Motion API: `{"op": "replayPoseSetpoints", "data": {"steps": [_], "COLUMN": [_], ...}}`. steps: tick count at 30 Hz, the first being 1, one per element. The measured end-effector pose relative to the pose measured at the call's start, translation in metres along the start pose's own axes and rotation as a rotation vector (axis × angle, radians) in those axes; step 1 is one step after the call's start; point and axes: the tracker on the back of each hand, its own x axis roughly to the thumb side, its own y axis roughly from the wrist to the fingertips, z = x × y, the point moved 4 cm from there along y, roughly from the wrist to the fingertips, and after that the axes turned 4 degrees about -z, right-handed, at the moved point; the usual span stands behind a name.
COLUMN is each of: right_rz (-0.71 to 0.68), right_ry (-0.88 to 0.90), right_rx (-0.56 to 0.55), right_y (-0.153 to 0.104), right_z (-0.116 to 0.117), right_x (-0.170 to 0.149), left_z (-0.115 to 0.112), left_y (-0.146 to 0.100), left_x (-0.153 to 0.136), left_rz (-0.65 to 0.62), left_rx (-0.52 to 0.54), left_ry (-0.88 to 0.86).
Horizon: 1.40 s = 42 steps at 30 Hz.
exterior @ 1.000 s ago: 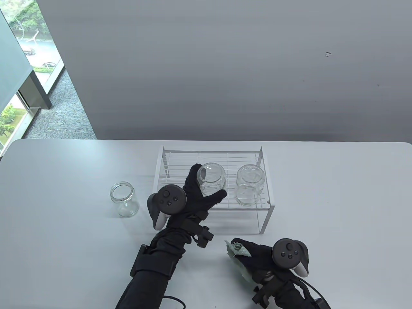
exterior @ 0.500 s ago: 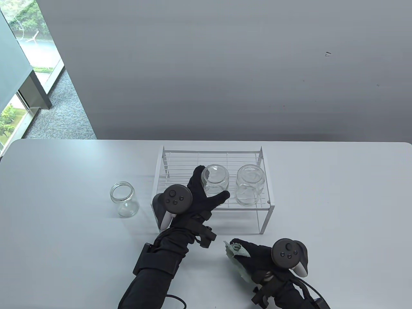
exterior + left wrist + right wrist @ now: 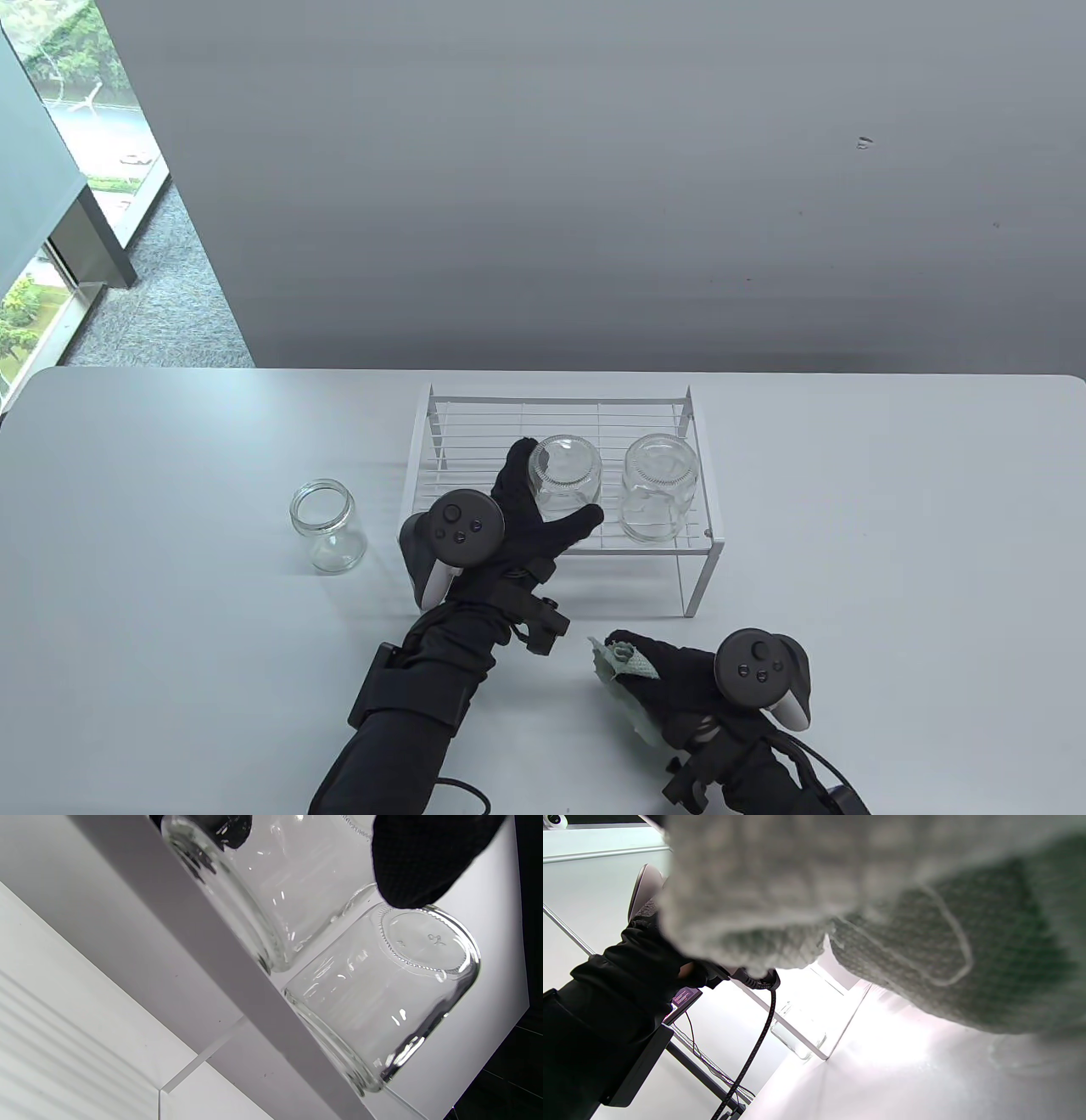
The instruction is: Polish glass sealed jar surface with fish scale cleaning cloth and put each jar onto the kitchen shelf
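Observation:
A clear glass jar [image 3: 567,475] stands mouth down on the white wire shelf [image 3: 560,397], and my left hand [image 3: 553,484] grips it, fingers on its left side and thumb at its front. In the left wrist view this jar [image 3: 254,878] meets the shelf's front bar [image 3: 203,942] under my thumb's fingertip [image 3: 420,861]. A second upturned jar [image 3: 658,488] [image 3: 382,997] stands just to its right. A third jar [image 3: 327,526] stands mouth up on the table, left of the shelf. My right hand [image 3: 645,671] holds the pale green cloth [image 3: 632,683] [image 3: 840,891], bunched, near the front edge.
The shelf's rear half is bare wire. The table [image 3: 891,526] is pale grey, with a wall behind and a window at far left. My left sleeve and its cable [image 3: 606,1005] lie between the shelf's front leg and my right hand.
My left hand has shifted the jar slightly right and lower on the shelf, then held still. The right hand with the cloth has barely moved.

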Motion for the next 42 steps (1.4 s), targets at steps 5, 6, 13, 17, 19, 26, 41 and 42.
{"op": "replayPoseSetpoints", "data": {"steps": [5,6,13,17,19,26,41,42], "right_rz": [0.000,0.001,0.002,0.002,0.001,0.002,0.004,0.004], "right_ry": [0.001,0.003,0.005,0.007,0.008,0.009,0.008,0.008], "right_rx": [0.002,0.002,0.003,0.007,0.009,0.014,0.016,0.016], "right_y": [0.000,0.000,0.000,0.000,0.000,0.000,-0.001,-0.001], "right_z": [0.000,0.000,0.001,0.002,0.002,0.004,0.004,0.004], "right_x": [0.000,0.000,0.000,0.000,0.000,0.000,0.000,0.000], "left_z": [0.002,0.003,0.021,0.045,0.061,0.119,0.152,0.149], "left_y": [-0.004,-0.005,-0.015,-0.024,-0.030,-0.055,-0.068,-0.067], "left_x": [0.000,0.000,0.006,0.012,0.013,-0.001,-0.110,-0.115], "left_rz": [-0.032,-0.035,-0.086,-0.130,-0.121,-0.097,0.225,0.234], "left_rx": [0.016,0.022,0.058,0.099,0.139,0.324,0.237,0.209], "left_ry": [-0.012,-0.017,-0.029,-0.036,-0.041,-0.083,0.423,0.461]}}
